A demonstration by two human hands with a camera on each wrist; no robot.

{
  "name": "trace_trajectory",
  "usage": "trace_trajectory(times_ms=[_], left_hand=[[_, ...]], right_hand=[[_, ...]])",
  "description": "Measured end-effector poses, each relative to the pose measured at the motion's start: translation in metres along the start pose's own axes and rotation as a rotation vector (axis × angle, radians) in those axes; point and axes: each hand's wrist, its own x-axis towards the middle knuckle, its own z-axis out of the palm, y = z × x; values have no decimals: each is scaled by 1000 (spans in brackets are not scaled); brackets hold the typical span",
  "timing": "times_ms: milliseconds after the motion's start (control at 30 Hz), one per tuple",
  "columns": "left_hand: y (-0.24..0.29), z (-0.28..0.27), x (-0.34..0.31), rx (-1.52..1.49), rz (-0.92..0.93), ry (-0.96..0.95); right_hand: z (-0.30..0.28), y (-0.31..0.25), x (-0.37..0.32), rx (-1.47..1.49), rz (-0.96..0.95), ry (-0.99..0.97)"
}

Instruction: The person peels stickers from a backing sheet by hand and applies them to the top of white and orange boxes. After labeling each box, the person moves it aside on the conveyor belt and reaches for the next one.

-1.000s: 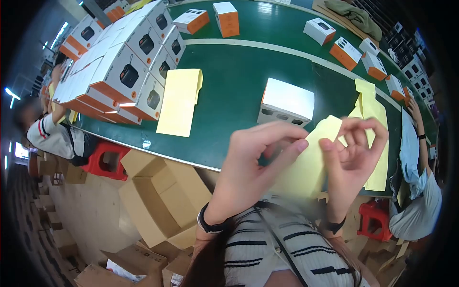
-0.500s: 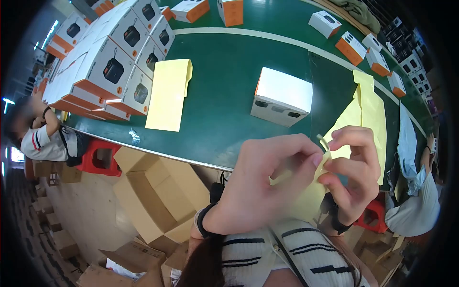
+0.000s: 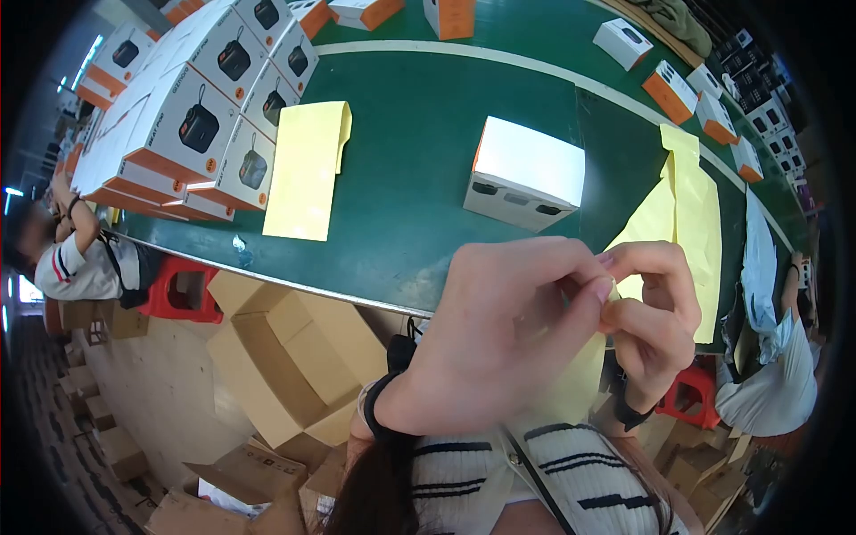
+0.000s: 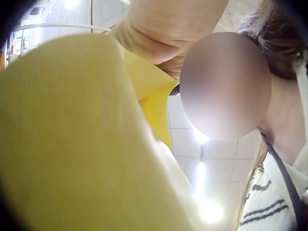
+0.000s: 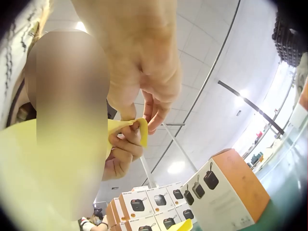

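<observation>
The left hand [image 3: 504,325] and right hand [image 3: 655,316] pinch a thin yellow paper sheet [image 3: 578,379]. Only the head view shows the white cardboard box [image 3: 526,169], and only the right wrist view the pinched corner.

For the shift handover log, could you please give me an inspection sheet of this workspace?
Surface: green table, a pale line running across it.
Job's things: yellow sheet held up at the table's near edge; white box on the table beyond.
Clutter: loose yellow sheets lying flat; stacked product boxes at the left.
Hands: left hand and right hand both pinch the yellow sheet.
Cables: nothing seen.
Surroundings: open cartons on the floor, red stool, other workers at both sides.
</observation>
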Motion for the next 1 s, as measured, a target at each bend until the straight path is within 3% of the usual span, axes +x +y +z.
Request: trace_trajectory(times_ms=[433, 533, 600, 833, 900, 933, 1000], left_hand=[[-6, -4, 4, 13, -28, -80], [-9, -4, 3, 13, 10, -37], [-10, -4, 3, 75, 38, -15], [-26, -11, 4, 113, 5, -31], [-37, -20, 4, 278, 148, 14], [-37, -27, 3, 276, 148, 18], [-35, -38, 2, 607, 74, 122]], right_hand=[[1, 16, -4, 81, -68, 22], [4, 12, -3, 87, -16, 79], [2, 7, 0, -33, 53, 20], [3, 10, 2, -49, 109, -20], [2, 15, -1, 21, 72, -1], [5, 14, -1, 22, 71, -5], [11, 11, -4, -16, 140, 139]])
